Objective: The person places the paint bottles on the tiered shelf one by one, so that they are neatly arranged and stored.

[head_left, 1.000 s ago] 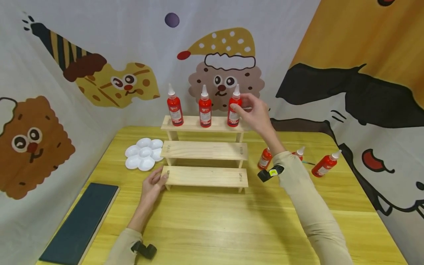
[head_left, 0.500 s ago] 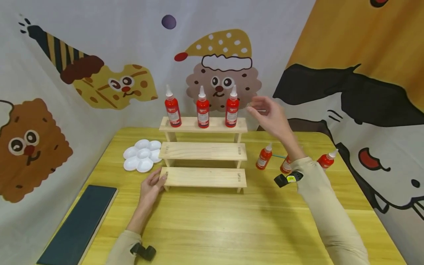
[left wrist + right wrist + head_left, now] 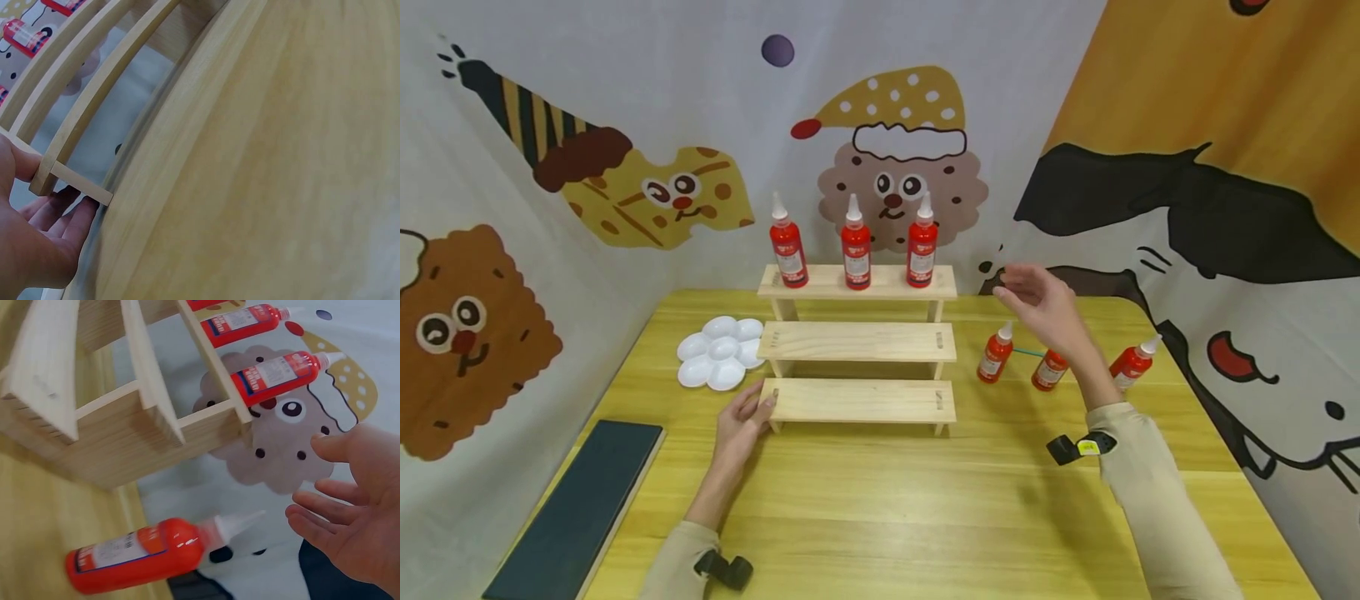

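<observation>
A three-tier wooden display stand [image 3: 857, 342] stands on the table. On its top step, three red squeeze bottles with white nozzles are lined up: a left bottle [image 3: 788, 254], a middle bottle [image 3: 856, 254] and a right bottle [image 3: 921, 252]. My left hand [image 3: 739, 425] grips the left end of the lowest step, its thumb [image 3: 26, 164] at the board and the other fingers around the side leg. My right hand [image 3: 1041, 308] is in the air right of the stand, fingers relaxed, holding nothing. Below it stands a red bottle [image 3: 134, 556], upright on the table.
Two more red bottles, one [image 3: 1049, 369] under the right forearm and one [image 3: 1131, 364] farther right, stand on the table. A thin teal stick [image 3: 1028, 352] lies between bottles. Left of the stand are a white flower-shaped palette [image 3: 722, 350] and a dark board [image 3: 576, 508].
My right hand has let go of the right bottle on the top step and moved right and down. The left hand stays at the stand's lower left end.
</observation>
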Motion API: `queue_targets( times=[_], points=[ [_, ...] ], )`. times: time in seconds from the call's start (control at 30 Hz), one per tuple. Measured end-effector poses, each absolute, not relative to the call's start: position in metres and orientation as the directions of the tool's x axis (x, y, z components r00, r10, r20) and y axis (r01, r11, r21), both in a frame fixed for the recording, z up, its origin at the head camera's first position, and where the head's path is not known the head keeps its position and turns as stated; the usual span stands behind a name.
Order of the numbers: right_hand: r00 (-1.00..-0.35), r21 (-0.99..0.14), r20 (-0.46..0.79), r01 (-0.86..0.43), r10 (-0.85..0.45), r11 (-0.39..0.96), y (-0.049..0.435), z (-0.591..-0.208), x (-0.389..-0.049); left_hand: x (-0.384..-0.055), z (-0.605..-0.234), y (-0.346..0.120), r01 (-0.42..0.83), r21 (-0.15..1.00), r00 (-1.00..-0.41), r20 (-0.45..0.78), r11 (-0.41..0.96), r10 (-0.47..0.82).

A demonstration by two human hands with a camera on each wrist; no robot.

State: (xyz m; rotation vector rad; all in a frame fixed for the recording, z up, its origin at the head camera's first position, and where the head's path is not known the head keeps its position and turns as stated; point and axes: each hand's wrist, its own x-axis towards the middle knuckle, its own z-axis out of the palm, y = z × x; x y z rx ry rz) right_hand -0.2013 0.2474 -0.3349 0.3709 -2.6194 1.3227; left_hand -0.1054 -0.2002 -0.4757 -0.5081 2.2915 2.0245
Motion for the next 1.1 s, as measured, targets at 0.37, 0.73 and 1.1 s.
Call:
queue_targets(
  times=[0.37,0.73,1.1],
  points=[
    [-0.968,-0.815,0.218,-0.249,-0.120,0.523,0.259,-0.378,-0.184,-0.105,-0.478,-0.200,-0.264,0.962,-0.945,-0.245,0.065,-0.218],
    [-0.988,-0.831,0.143,-0.155,-0.064,0.534,0.256,-0.408,-0.173,-0.105,-0.479,-0.201,-0.269,0.961,-0.944,-0.251,0.061,-0.216],
    [-0.993,-0.827,0.113,-0.076,0.033,0.557,0.246,-0.432,-0.172,-0.106,-0.477,-0.200,-0.253,0.966,-0.948,-0.237,0.052,-0.214]
  ],
)
